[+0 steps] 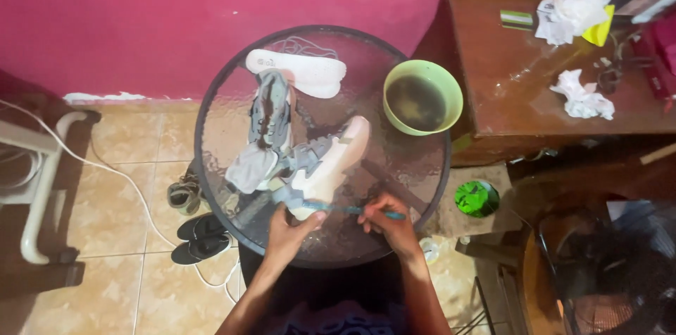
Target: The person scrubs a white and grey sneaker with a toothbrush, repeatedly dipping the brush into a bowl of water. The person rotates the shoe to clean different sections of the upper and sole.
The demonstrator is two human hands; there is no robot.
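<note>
Two hands work at the near table rim: left hand [290, 228] clasps a pale sneaker's [329, 165] heel, right hand [391, 223] pinches a blue toothbrush [355, 210]. Beyond, a grey sneaker [266, 129], white insole [297, 72], green bowl [422, 97]; farthest right, a small green-striped packet [517, 19].

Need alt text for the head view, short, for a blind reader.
Seen from above, a person's left hand steadies a grey and cream sneaker on a round glass table while the right hand holds a blue toothbrush against its heel. A second sneaker, a white insole and a green bowl of dark liquid also sit on the table.
</note>
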